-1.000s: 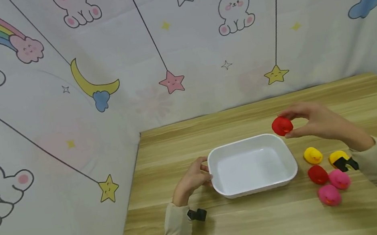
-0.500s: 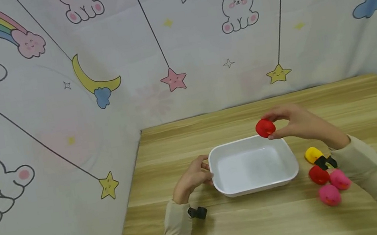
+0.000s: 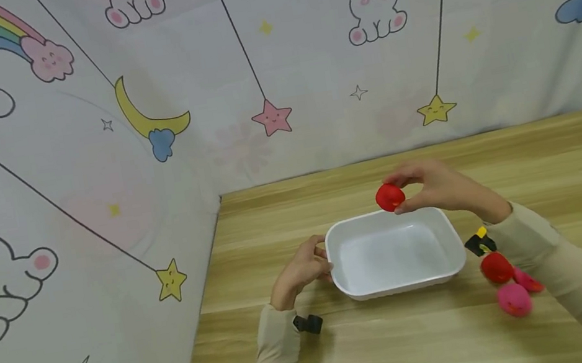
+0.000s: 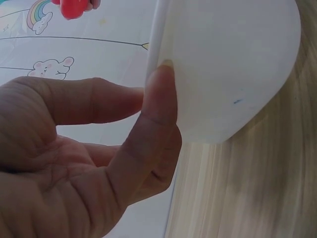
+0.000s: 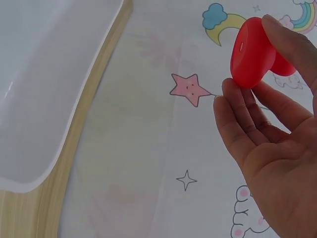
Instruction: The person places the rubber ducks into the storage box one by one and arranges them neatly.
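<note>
My right hand (image 3: 433, 186) pinches a red rubber duck (image 3: 390, 197) between thumb and fingers, in the air above the far rim of a white tray (image 3: 395, 254). In the right wrist view the duck (image 5: 252, 52) shows its flat underside, with the thumb on one side and fingertips on the other. At the tray's left end my left hand (image 3: 301, 272) grips the rim; the left wrist view shows thumb and fingers (image 4: 158, 99) on either side of the tray wall (image 4: 233, 59). Nothing lies inside the tray.
Right of the tray lie another red duck (image 3: 496, 268), a pink duck (image 3: 514, 299) and a second pink one (image 3: 528, 280) partly behind the right sleeve. A bit of yellow (image 3: 482, 232) shows by the black wrist mount (image 3: 480, 244). A patterned curtain (image 3: 309, 78) borders the wooden table (image 3: 394, 342).
My right hand has carried the red duck leftward, from beside the tray's right corner to above its far rim. Its sleeve now covers more of the yellow ducks. The left hand stays at the tray.
</note>
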`<state>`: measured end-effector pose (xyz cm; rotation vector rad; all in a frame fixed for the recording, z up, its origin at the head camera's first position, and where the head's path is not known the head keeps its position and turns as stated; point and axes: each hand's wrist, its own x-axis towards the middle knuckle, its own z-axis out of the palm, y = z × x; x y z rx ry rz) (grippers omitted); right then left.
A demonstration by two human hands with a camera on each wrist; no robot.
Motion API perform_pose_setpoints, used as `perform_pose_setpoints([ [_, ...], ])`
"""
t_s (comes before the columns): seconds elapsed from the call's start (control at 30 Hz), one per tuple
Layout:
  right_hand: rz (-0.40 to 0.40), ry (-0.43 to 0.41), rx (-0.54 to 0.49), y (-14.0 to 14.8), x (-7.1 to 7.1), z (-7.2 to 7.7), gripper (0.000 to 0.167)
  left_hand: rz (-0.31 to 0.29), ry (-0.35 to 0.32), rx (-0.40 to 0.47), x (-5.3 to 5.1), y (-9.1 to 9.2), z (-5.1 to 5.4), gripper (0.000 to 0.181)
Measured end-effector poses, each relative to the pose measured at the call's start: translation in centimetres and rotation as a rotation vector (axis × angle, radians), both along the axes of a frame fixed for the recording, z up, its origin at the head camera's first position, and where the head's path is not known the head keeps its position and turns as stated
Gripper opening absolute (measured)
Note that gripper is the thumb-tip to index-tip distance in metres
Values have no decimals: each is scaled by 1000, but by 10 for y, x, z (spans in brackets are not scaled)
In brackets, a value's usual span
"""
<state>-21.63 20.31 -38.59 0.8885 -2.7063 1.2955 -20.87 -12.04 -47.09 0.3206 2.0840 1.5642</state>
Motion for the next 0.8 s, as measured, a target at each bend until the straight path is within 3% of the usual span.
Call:
perform_pose_setpoints([
  [0.37,22,-61,-17,-17,-10,-6,52,15,-12,-12,0,2,2,69],
  [0.53,43,-87,-26,-23,-14,-15,49,7,-35,-7,1,3,2,70],
  [0.8,83,-164,-25,-33,-23,-29,45,3,-10,-4,2,3,2,69],
])
